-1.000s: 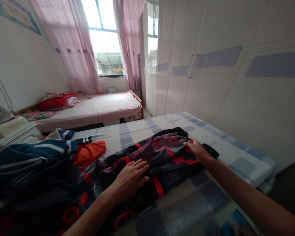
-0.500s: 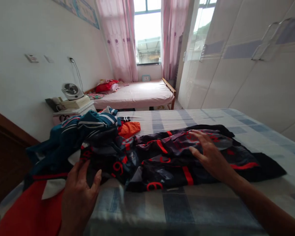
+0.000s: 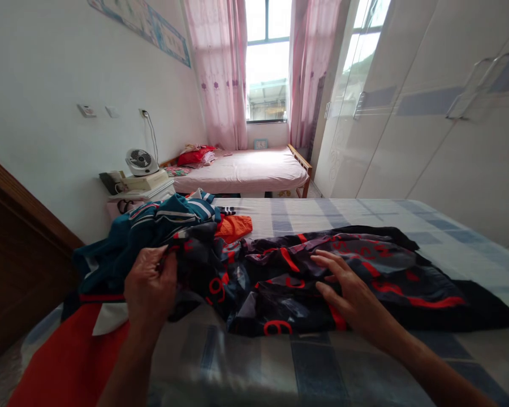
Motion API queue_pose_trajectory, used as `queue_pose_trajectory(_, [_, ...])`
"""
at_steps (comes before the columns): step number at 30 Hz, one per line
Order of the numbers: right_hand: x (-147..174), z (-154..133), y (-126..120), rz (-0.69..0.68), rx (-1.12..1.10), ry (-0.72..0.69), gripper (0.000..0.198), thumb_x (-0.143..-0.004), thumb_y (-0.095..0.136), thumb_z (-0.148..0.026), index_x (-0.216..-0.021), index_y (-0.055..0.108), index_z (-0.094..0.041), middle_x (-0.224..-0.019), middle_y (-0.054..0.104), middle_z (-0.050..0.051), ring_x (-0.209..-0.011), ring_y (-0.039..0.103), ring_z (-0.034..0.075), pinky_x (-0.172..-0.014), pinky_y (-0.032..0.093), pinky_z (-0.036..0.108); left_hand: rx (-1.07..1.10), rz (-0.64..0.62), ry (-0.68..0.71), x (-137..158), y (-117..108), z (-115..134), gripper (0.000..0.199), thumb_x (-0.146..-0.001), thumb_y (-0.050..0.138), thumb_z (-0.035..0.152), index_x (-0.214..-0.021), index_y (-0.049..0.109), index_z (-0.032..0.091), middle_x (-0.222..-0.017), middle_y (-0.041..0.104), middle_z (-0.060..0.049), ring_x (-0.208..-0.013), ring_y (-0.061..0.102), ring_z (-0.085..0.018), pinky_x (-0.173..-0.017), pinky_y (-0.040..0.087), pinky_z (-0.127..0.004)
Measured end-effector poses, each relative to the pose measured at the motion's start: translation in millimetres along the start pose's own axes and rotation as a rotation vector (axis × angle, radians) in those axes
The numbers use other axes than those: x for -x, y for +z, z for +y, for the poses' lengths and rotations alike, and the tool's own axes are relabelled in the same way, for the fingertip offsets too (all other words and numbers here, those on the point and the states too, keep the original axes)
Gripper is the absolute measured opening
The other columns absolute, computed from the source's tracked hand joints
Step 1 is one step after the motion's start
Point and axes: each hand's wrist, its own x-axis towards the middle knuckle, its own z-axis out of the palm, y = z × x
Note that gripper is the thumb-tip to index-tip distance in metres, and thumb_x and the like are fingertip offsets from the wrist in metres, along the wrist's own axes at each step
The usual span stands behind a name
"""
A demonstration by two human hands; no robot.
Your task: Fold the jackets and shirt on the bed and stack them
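A black and grey garment with red print [image 3: 275, 305] lies spread across the checked bed, wrinkled at its left part. My left hand [image 3: 150, 282] is closed, thumb and fingers pinching the garment's left end, which is lifted slightly. Over the garment's middle, my right hand [image 3: 348, 288] has its fingers stretched out, holding nothing; whether the fingertips touch the cloth is hard to tell. A teal garment with white stripes [image 3: 152, 220] is heaped behind my left hand. Red cloth with a white patch [image 3: 68, 362] hangs at the near left, and an orange cloth [image 3: 234, 227] lies farther back.
The bed's checked sheet [image 3: 322, 373] extends to the right and front. Beyond stand a second bed with pink bedding [image 3: 250, 169] and a small fan [image 3: 141, 161] on a cabinet. White wardrobe doors [image 3: 441, 141] line the right; a brown wooden panel [image 3: 21, 265] is at left.
My left hand has gone from open fingers over the cloth to a pinch on its left end, raising it a little. My right hand has shifted left along the garment. The view has turned slightly.
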Motion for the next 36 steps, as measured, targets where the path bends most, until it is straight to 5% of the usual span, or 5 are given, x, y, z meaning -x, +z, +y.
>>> queue_pose_trajectory(10, [13.2,6.1,-0.7,0.063,0.009,0.022,0.04,-0.084,0.045,-0.028,-0.123,0.049,-0.022,-0.138,0.042,0.009,-0.124,0.044,0.023,-0.098,0.044,0.041,0.554,-0.545,0.775,63.1,17.8,123.1,0.027,-0.084,0.054,0.02,-0.109,0.061,0.025,-0.113,0.063,-0.004,-0.113,0.054,-0.018,-0.097,0.044,-0.035])
queue_pose_trajectory(15, [3.2,-5.1,2.8,0.053,0.015,-0.075,0.041,-0.085,0.045,-0.024,-0.126,0.047,-0.025,-0.137,0.044,0.006,-0.124,0.045,0.02,-0.103,0.04,0.04,0.525,-0.315,0.063,70.5,19.1,63.6,0.03,-0.085,0.049,0.026,-0.113,0.059,0.023,-0.125,0.056,-0.009,-0.117,0.052,-0.023,-0.098,0.044,-0.04])
queue_pose_trajectory(21, [-22.6,-17.5,24.6,0.053,0.19,-0.239,0.044,-0.088,0.047,-0.029,-0.132,0.045,-0.029,-0.145,0.037,0.005,-0.134,0.03,0.023,-0.108,0.028,0.045,0.718,-0.693,-0.702,53.6,40.3,19.4,0.052,-0.078,0.059,0.041,-0.121,0.051,0.013,-0.125,0.057,-0.017,-0.108,0.06,-0.026,-0.085,0.051,-0.033])
queue_pose_trajectory(27, [-22.7,-2.4,40.8,-0.202,0.343,-0.236,0.036,-0.089,0.045,-0.041,-0.117,0.06,-0.025,-0.133,0.052,0.008,-0.127,0.041,0.025,-0.103,0.031,0.047,1.056,-1.021,-0.88,39.9,42.3,35.6,0.035,-0.073,0.067,0.04,-0.096,0.063,0.014,-0.09,0.071,-0.009,-0.077,0.069,-0.02,-0.066,0.054,-0.027])
queue_pose_trajectory(36, [-27.2,41.6,-2.5,0.106,0.472,-0.073,0.047,-0.09,0.043,-0.039,-0.133,0.047,-0.021,-0.146,0.035,0.01,-0.137,0.023,0.027,-0.109,0.021,0.049,1.155,-1.069,-1.173,26.8,60.9,58.8,0.01,-0.075,0.059,0.019,-0.083,0.063,0.014,-0.062,0.068,-0.004,-0.058,0.067,-0.021,-0.059,0.057,-0.032])
